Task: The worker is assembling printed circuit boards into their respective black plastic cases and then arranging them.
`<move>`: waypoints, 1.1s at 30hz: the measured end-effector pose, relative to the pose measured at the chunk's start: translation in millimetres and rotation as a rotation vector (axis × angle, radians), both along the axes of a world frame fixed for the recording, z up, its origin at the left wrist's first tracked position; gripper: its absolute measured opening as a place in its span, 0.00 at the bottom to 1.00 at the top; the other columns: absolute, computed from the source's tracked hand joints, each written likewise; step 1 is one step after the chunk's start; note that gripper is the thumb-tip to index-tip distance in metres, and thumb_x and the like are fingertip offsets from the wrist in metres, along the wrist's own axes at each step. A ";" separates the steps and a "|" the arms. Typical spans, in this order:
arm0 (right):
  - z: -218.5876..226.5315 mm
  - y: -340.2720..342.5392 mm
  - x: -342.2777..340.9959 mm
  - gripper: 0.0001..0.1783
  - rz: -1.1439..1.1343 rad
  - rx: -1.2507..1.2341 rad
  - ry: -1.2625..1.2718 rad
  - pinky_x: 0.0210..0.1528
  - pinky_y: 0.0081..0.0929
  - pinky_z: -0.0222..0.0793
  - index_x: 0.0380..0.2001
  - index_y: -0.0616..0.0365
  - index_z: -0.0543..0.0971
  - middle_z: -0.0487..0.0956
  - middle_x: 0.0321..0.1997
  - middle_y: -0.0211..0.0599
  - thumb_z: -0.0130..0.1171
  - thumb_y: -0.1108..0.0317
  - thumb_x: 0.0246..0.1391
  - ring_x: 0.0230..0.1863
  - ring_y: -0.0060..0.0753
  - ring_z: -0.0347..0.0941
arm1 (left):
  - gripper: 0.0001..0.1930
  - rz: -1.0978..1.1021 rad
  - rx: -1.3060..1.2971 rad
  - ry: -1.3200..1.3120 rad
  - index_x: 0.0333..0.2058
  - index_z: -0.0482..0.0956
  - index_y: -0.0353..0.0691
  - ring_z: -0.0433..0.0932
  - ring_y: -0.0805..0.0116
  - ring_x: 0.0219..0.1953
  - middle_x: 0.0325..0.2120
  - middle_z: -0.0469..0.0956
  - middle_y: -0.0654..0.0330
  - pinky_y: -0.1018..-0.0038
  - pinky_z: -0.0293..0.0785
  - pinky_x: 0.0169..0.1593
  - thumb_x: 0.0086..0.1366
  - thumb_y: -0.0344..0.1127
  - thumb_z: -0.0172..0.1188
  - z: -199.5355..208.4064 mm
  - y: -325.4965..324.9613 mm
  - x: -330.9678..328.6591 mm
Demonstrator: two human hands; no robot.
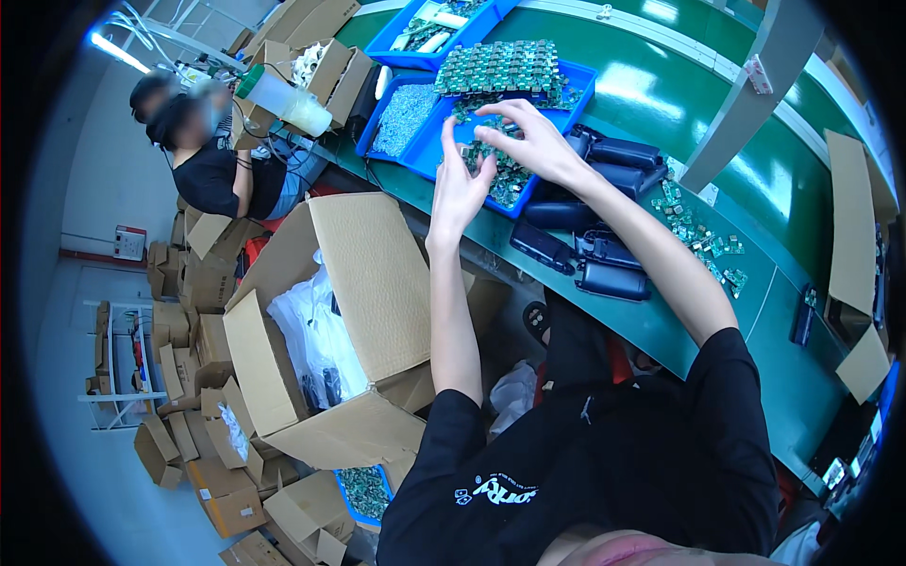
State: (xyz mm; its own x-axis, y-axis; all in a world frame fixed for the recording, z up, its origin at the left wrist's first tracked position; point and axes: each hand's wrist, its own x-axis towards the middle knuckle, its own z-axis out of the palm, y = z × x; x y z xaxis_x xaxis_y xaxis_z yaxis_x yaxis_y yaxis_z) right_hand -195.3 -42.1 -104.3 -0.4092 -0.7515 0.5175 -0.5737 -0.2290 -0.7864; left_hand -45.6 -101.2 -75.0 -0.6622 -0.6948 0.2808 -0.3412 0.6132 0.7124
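Over a blue divided tray (429, 151) at the table's near edge, my two hands face each other. Small green circuit boards (510, 179) lie loose beneath them. My left hand (459, 193) points upward in the view, its thumb and forefinger apart. My right hand (540, 146) reaches in from the right, fingers curved and thumb apart from the forefinger. Whether fingertips touch a board between the hands, I cannot tell. Just beyond them a stack of joined circuit board panels (498, 68) rests on the tray. Several dark plastic housings (612, 279) lie beside my right forearm.
Loose circuit boards (694, 226) are scattered on the green table (661, 330) at right. A tray section holds pale small pieces (406, 118). A large open carton (373, 283) stands left of my left forearm. A grey post (755, 94) rises at right. Another person (212, 174) sits far left.
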 end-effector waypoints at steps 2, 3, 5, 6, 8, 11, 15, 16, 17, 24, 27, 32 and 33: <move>3.6 0.8 -1.8 0.20 0.027 -0.087 0.213 0.41 0.24 0.73 0.47 0.57 0.77 0.79 0.37 0.33 0.58 0.53 0.62 0.38 0.26 0.78 | 0.31 -0.018 0.135 0.016 0.64 0.57 0.35 0.81 0.65 0.37 0.35 0.80 0.49 0.70 0.74 0.41 0.67 0.37 0.59 6.0 2.3 1.3; 7.4 0.6 -1.0 0.20 0.028 -0.088 0.213 0.41 0.24 0.73 0.47 0.57 0.77 0.79 0.37 0.33 0.58 0.53 0.62 0.38 0.26 0.78 | 0.31 -0.016 0.134 0.016 0.64 0.57 0.35 0.81 0.65 0.37 0.35 0.80 0.49 0.70 0.74 0.41 0.67 0.37 0.59 3.9 1.8 2.0; 15.1 0.3 -0.5 0.18 0.193 0.055 0.019 0.40 0.24 0.73 0.46 0.59 0.77 0.79 0.35 0.32 0.57 0.56 0.62 0.36 0.24 0.78 | 0.28 -0.127 0.109 0.261 0.61 0.60 0.32 0.81 0.66 0.35 0.34 0.80 0.50 0.71 0.74 0.40 0.67 0.35 0.58 -4.8 1.4 1.2; 19.0 0.4 0.1 0.17 0.275 0.127 -0.079 0.39 0.23 0.73 0.45 0.60 0.77 0.80 0.34 0.32 0.57 0.57 0.63 0.36 0.22 0.78 | 0.26 -0.183 0.095 0.383 0.60 0.62 0.30 0.81 0.66 0.34 0.34 0.81 0.51 0.71 0.75 0.40 0.67 0.35 0.58 -6.5 0.8 1.5; 20.8 2.1 -0.5 0.16 0.261 0.106 -0.138 0.38 0.23 0.73 0.44 0.60 0.76 0.80 0.32 0.31 0.57 0.58 0.63 0.35 0.22 0.78 | 0.23 -0.166 0.117 0.262 0.58 0.65 0.30 0.81 0.68 0.33 0.32 0.80 0.53 0.72 0.75 0.39 0.68 0.34 0.57 -4.7 -0.4 9.0; 22.0 1.7 0.1 0.14 0.234 0.064 -0.258 0.37 0.21 0.72 0.42 0.61 0.76 0.80 0.29 0.30 0.56 0.60 0.64 0.34 0.20 0.77 | 0.19 -0.128 0.159 0.018 0.54 0.69 0.31 0.80 0.70 0.30 0.28 0.79 0.56 0.74 0.75 0.37 0.69 0.33 0.56 -1.5 -3.2 20.0; 7.2 -3.9 -6.8 0.13 0.439 0.166 -0.794 0.37 0.18 0.72 0.41 0.62 0.75 0.80 0.31 0.29 0.55 0.61 0.65 0.33 0.20 0.77 | 0.13 -0.321 0.295 0.179 0.48 0.73 0.32 0.78 0.74 0.28 0.25 0.78 0.60 0.76 0.74 0.34 0.70 0.33 0.54 -6.0 -0.5 20.9; 4.0 -3.8 -11.3 0.14 0.396 0.181 -0.779 0.37 0.18 0.72 0.42 0.61 0.75 0.80 0.31 0.29 0.55 0.60 0.64 0.33 0.20 0.76 | 0.12 -0.285 0.325 0.214 0.48 0.73 0.32 0.78 0.74 0.28 0.25 0.78 0.59 0.76 0.73 0.33 0.70 0.34 0.54 -7.8 0.3 16.9; 5.1 -4.5 -12.9 0.15 0.360 0.195 -0.762 0.38 0.18 0.72 0.43 0.61 0.76 0.80 0.32 0.29 0.56 0.59 0.64 0.33 0.20 0.76 | 0.12 -0.245 0.353 0.248 0.48 0.73 0.33 0.77 0.74 0.27 0.25 0.78 0.59 0.76 0.73 0.33 0.70 0.34 0.54 -7.8 0.6 13.7; 8.0 -0.9 4.0 0.20 0.220 -0.031 -0.136 0.40 0.21 0.72 0.46 0.57 0.77 0.81 0.37 0.30 0.60 0.54 0.60 0.36 0.20 0.76 | 0.11 -0.110 0.148 0.214 0.47 0.72 0.34 0.77 0.75 0.28 0.26 0.79 0.59 0.77 0.72 0.32 0.72 0.34 0.52 -14.2 -8.3 9.9; 13.3 1.4 0.0 0.22 0.214 -0.008 -0.072 0.40 0.26 0.73 0.46 0.54 0.79 0.81 0.41 0.35 0.62 0.49 0.58 0.40 0.25 0.76 | 0.11 -0.170 0.054 0.316 0.48 0.71 0.33 0.76 0.76 0.28 0.27 0.79 0.59 0.78 0.71 0.31 0.72 0.34 0.52 -19.7 -10.1 6.7; 8.0 -1.8 -9.5 0.19 0.351 0.124 -0.523 0.39 0.24 0.72 0.40 0.56 0.81 0.81 0.38 0.33 0.62 0.51 0.58 0.38 0.24 0.76 | 0.09 -0.234 0.253 0.215 0.44 0.73 0.33 0.76 0.77 0.27 0.28 0.80 0.59 0.78 0.70 0.31 0.71 0.33 0.53 -12.7 -14.2 11.6; 2.5 -3.8 -11.8 0.19 0.431 0.135 -0.799 0.38 0.24 0.72 0.39 0.56 0.81 0.81 0.36 0.33 0.62 0.51 0.58 0.37 0.24 0.76 | 0.09 -0.317 0.313 0.222 0.44 0.74 0.33 0.75 0.77 0.27 0.28 0.81 0.60 0.78 0.70 0.31 0.71 0.33 0.53 -11.7 -14.9 11.2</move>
